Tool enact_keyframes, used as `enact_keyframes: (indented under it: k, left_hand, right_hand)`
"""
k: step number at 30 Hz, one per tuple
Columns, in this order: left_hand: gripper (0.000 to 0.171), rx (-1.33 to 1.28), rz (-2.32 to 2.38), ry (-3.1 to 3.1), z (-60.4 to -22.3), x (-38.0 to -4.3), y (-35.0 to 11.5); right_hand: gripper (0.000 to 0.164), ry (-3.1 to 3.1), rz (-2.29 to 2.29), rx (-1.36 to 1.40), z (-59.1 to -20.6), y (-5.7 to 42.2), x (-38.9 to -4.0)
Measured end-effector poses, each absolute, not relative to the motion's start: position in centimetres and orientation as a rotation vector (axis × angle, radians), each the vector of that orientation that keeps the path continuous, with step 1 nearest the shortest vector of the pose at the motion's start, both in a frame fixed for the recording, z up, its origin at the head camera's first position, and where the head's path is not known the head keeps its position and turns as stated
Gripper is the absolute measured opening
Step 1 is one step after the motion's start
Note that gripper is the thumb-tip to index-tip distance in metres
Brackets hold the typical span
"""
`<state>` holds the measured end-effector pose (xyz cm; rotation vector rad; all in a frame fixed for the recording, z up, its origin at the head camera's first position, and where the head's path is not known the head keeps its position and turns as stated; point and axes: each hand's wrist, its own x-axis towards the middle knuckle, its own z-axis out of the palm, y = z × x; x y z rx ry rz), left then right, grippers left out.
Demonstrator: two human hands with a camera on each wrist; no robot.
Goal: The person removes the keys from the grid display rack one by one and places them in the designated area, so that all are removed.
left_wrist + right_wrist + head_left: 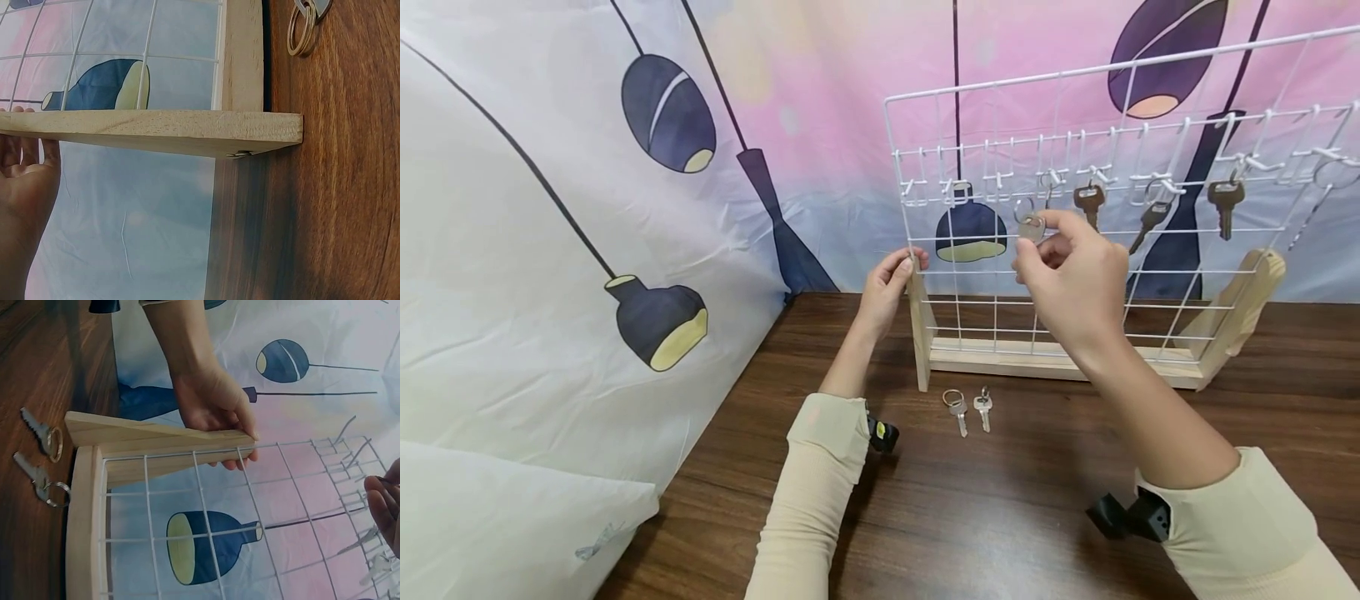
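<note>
My right hand (1078, 279) pinches a silver key (1030, 227) by its head between thumb and fingers. The key's ring stands up beside the hooks of a white wire grid rack (996, 272). At the rack's left end, my left hand (882, 292) grips the top of the wooden side support (919, 333), thumb in front and fingertips wrapped past the edge. In the right wrist view the right hand (384, 509) shows only partly, at the right edge. Two silver keys with rings, a left key (958, 408) and a right key (983, 407), lie on the table before the rack.
Several keys hang from the rack's hooks to the right, among them a brown key (1226, 197) and a darker tilted key (1153, 218). White hooks (998, 185) line the upper wires. A printed cloth (850, 167) hangs behind the dark wooden table (962, 517).
</note>
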<state>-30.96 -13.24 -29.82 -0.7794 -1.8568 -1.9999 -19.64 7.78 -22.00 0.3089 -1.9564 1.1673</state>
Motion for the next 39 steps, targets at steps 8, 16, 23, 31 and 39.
enact_keyframes:
  k: [8,16,23,31,39]
  left_hand:
    - [0.029,-0.795,-2.075,-1.811,-29.9,-30.8,-13.2]
    - [0.03,-0.803,-2.083,-1.81,-29.9,-30.8,-13.2]
    - [0.029,-0.784,-2.095,-1.816,-29.9,-30.8,-13.3]
    - [0.028,-0.779,-2.061,-1.819,-29.8,-30.7,-13.2]
    - [0.029,-0.771,-2.092,-1.812,-29.9,-30.9,-13.1]
  right_hand:
    - [0.019,-2.026,1.304,0.392,-24.2,8.9,-19.0]
    - [0.015,-2.218,1.354,0.473,-28.2,8.7,-19.0]
    - [0.022,-2.453,1.452,0.474,-31.1,8.6,-19.2]
    - [0.024,-2.611,1.787,0.427,-33.7,9.5,-20.3]
    - [0.019,-2.773,2.069,0.321,-35.6,10.8,-21.6]
